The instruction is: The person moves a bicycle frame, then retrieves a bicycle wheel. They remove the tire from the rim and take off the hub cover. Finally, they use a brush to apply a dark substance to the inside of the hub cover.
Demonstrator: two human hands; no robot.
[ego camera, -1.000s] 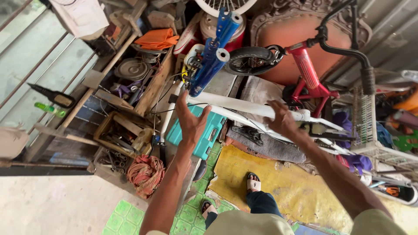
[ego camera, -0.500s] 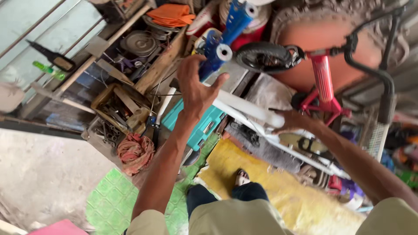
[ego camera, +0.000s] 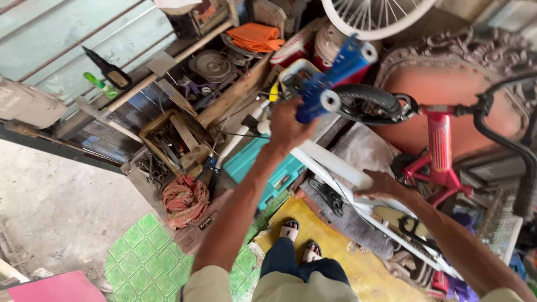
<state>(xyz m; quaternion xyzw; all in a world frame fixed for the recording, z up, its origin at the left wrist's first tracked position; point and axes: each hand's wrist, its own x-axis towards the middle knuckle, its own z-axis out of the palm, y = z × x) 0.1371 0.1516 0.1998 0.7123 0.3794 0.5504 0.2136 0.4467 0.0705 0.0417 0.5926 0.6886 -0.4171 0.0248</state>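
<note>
A person stood over a white bicycle frame (ego camera: 335,165) in a cluttered repair corner, both hands on the bike.

The floor was bare concrete with a green patterned mat (ego camera: 145,254) and a yellow sheet (ego camera: 335,246) under the person's sandalled feet; a wooden tool tray (ego camera: 170,142), a reddish rag (ego camera: 184,198), a teal case (ego camera: 263,168) and a red child's bike (ego camera: 439,151) crowded round, against a pale green metal wall (ego camera: 67,39). The left hand (ego camera: 288,126) was closed round the base of the blue fork (ego camera: 333,78), near the frame's front end. The right hand (ego camera: 380,184) was clamped on the white tube further back. Compared with half a second earlier, the left hand, then open and reaching with fingers spread, had shut on the fork; the right hand had stayed on the tube.
</note>
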